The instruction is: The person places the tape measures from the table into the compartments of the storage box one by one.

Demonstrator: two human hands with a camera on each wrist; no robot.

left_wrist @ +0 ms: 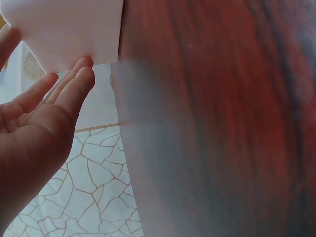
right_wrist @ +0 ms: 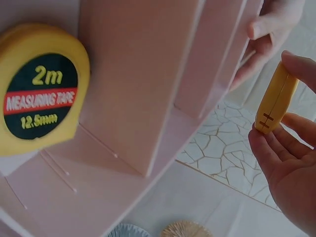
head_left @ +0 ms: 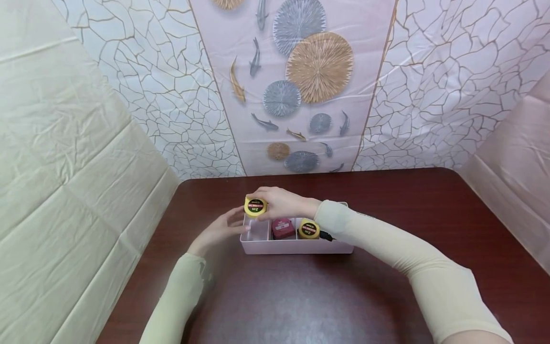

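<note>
My right hand (head_left: 283, 203) pinches a yellow tape measure (head_left: 255, 207) between thumb and fingers, above the left end of a pale pink divided box (head_left: 296, 247). The right wrist view shows that tape measure (right_wrist: 275, 98) edge-on, apart from the box. At the box's left end, my left hand (head_left: 219, 231) holds the side wall, its thumb over the rim and fingers against the outside (left_wrist: 59, 98). A dark red tape measure (head_left: 283, 228) lies in a middle compartment. To its right sits another yellow tape measure (head_left: 308, 229), labelled 2m, with a black strap (head_left: 326, 236).
The box stands on a dark red-brown wooden table (head_left: 275, 296), near its back edge. A patterned cloth (head_left: 301, 138) hangs behind, and beige cloth (head_left: 86, 191) covers the left side. My right forearm (head_left: 386, 248) crosses over the box's right end and hides part of it.
</note>
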